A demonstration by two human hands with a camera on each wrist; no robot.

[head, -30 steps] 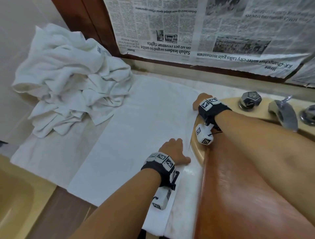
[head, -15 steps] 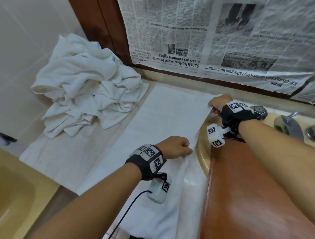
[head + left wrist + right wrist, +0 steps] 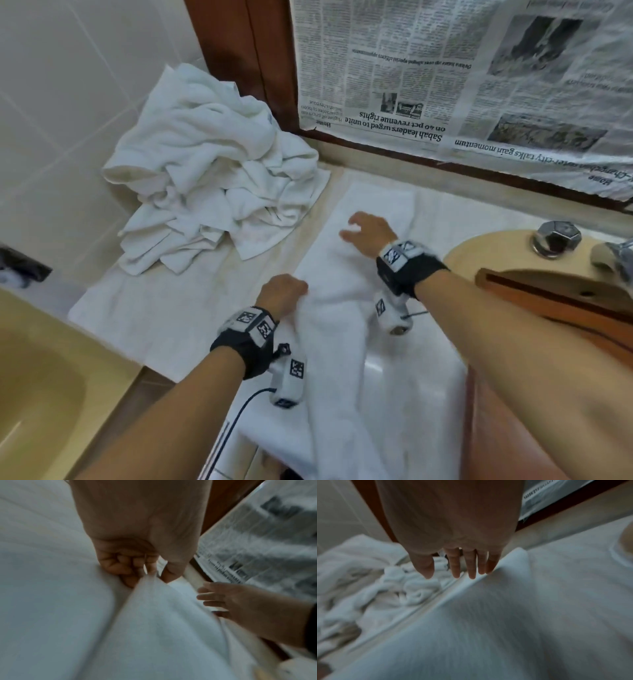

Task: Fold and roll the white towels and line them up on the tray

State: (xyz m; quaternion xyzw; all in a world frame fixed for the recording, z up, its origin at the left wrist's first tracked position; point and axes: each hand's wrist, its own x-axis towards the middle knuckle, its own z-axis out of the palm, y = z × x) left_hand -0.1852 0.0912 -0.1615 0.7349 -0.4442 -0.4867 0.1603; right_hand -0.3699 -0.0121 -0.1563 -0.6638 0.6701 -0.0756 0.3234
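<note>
Step in hand: lengthwise fold of the white towel (image 3: 346, 291), judged from how the cloth lies.
Left hand (image 3: 281, 296): fingers curled, pinching a raised edge of the towel; confirmed in the left wrist view (image 3: 130, 566).
Right hand (image 3: 368, 231): fingers straight and spread, holding nothing, at or just above the towel's far part; contact cannot be told.
Towel position: on the marble countertop (image 3: 404, 373), between the towel pile (image 3: 212, 202) at the back left corner and the washbasin (image 3: 496, 255) at the right edge.
Risk 1: folded edge lands askew, caused by only one hand guiding it.
Risk 2: near end slides off the front edge, caused by overhang there.
Risk 3: cloth catches the tap (image 3: 556, 236).
Containers: washbasin holds a wooden tray (image 3: 548, 294); no towels seen on it.
</note>
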